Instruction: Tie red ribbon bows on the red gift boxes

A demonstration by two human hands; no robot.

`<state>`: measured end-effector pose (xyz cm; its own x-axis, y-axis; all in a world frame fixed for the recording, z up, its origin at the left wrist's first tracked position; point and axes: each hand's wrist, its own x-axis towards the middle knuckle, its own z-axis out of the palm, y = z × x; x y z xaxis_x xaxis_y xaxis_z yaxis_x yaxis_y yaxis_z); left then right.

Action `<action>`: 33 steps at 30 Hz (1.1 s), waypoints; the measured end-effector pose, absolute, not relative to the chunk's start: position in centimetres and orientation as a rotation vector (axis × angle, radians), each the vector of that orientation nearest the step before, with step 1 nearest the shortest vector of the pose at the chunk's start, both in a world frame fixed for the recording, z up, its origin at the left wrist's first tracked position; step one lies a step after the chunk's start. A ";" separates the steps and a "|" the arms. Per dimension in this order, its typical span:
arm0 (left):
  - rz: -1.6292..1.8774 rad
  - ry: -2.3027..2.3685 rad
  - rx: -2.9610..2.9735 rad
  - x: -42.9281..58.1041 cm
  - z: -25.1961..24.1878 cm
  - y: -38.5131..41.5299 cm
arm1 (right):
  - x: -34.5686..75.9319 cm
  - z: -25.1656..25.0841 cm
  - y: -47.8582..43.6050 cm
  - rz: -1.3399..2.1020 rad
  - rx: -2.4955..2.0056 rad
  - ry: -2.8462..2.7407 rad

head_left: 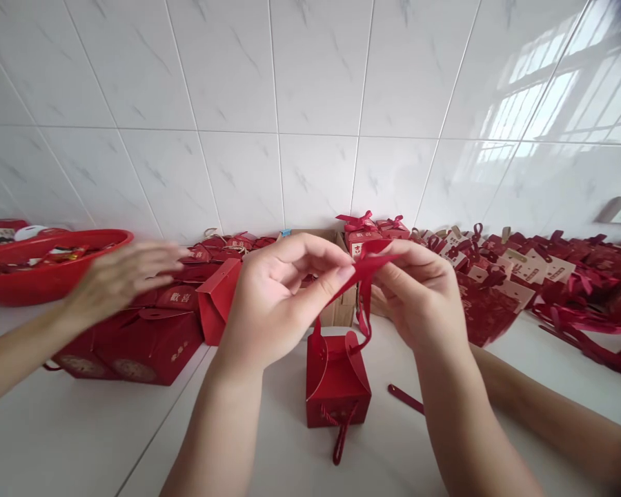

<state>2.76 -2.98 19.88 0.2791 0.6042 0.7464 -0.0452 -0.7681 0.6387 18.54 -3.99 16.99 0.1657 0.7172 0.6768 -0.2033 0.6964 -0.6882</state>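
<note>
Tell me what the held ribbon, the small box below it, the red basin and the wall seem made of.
Ribbon: fabric, perhaps satin; it hangs in a limp curve.
Box: likely card, smooth; thin cut edges and crisp folds show.
Basin: probably plastic, fairly glossy; its rim is rounded and evenly coloured.
Wall: apparently glazed ceramic tile, glossy; joint lines and bright reflections show.

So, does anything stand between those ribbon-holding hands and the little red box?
Only the red ribbon, which hangs from between the left hand and right hand down toward the red box; nothing else visible stands there.
</note>
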 end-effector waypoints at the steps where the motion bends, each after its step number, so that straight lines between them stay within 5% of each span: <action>1: 1.506 0.490 2.021 3.0 19.8 -3.1 | 18.4 16.9 -4.0 0.712 -0.489 -1.260; 14: 1.464 0.564 1.963 2.8 20.1 -3.0 | 19.0 17.2 -4.2 1.004 -0.379 -1.514; 18: 1.113 0.589 2.070 1.9 20.2 -2.6 | 19.2 16.9 -3.6 0.988 -0.385 -1.486; 33: 0.713 0.862 2.043 1.4 19.8 -1.5 | 21.1 17.9 -5.8 0.074 -0.794 -2.085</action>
<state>1.36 -1.49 19.77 0.6105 0.7702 0.1846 0.3256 -0.4565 0.8280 21.07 -5.85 17.87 -0.4104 0.5627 0.7176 0.5103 0.7939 -0.3307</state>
